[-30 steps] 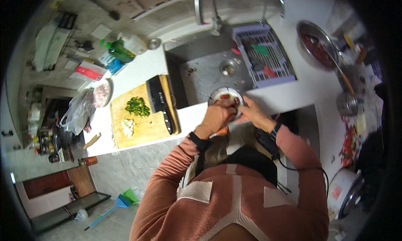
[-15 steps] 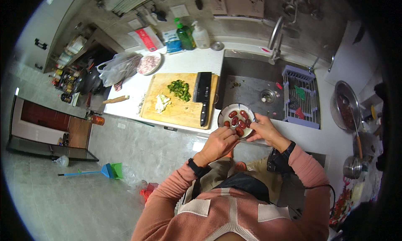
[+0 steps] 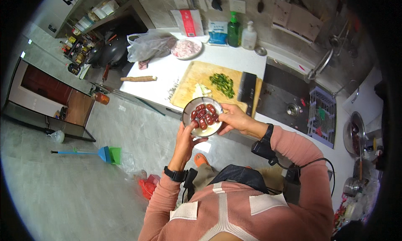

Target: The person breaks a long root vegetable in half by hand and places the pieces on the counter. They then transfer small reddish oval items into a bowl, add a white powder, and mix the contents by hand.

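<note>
A small white dish with a dark rim [image 3: 187,110] is held up in front of the counter, with both my hands on it. Several glossy red dates [image 3: 202,114] lie in it with a little liquid. My left hand [image 3: 183,141] grips its near left side, the thumb over the rim by the dates. On the right side, my right hand [image 3: 234,118] pinches the rim. Behind the dish, a wooden cutting board [image 3: 188,80] carries chopped green vegetable [image 3: 222,84], chopped pale pieces [image 3: 201,90] and a black cleaver [image 3: 247,88]. The dish and my right hand hide part of the board and the cleaver's handle.
Right of the board is a sink [image 3: 278,90] with a drain rack [image 3: 322,115]. A plate of pale pink minced food [image 3: 186,49], a plastic bag [image 3: 148,46] and a long brown root [image 3: 139,78] lie to the left. Bottles [image 3: 233,29] stand by the wall. A wok [image 3: 115,50] sits far left.
The dish has moved left, from the sink's front edge to before the cutting board. My left hand's fingers were at the dates; now it grips the dish. The view has shifted too.
</note>
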A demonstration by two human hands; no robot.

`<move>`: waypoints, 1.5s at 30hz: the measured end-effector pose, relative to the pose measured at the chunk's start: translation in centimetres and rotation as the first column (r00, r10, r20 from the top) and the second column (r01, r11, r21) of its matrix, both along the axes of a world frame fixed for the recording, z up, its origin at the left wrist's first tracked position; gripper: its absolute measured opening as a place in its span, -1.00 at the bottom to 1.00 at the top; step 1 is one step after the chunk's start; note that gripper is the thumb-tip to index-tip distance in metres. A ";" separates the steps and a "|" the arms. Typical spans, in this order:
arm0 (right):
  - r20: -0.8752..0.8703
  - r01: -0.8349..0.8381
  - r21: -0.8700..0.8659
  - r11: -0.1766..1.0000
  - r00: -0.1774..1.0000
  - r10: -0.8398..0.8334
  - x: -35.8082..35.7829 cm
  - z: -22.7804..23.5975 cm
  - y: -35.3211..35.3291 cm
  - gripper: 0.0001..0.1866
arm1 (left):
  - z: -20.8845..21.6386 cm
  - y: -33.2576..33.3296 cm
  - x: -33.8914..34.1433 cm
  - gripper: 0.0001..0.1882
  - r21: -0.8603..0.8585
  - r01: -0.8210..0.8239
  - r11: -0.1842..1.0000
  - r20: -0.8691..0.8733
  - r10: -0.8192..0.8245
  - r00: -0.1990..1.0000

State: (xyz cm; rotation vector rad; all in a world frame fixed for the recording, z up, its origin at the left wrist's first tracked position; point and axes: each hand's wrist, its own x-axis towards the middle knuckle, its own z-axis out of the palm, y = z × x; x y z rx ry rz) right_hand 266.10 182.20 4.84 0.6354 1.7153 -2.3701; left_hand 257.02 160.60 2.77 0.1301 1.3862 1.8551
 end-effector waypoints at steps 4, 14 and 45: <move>0.004 -0.050 -0.004 0.999 0.999 0.050 -8.5 -0.2 -4.5 -0.37 | 0.5 -4.4 -6.7 -0.47 0.079 -0.081 0.994 0.016 0.080 0.997; -0.053 0.433 0.371 0.821 0.893 -0.447 -25.8 -5.5 10.6 -0.62 | -1.0 -13.7 -19.1 -0.56 0.119 -0.360 0.925 0.017 0.361 0.933; -0.083 0.828 0.439 0.350 0.425 -0.901 -41.8 -13.3 31.3 -0.69 | -3.4 -10.1 -35.0 -0.42 0.057 -0.408 0.911 0.220 0.387 0.895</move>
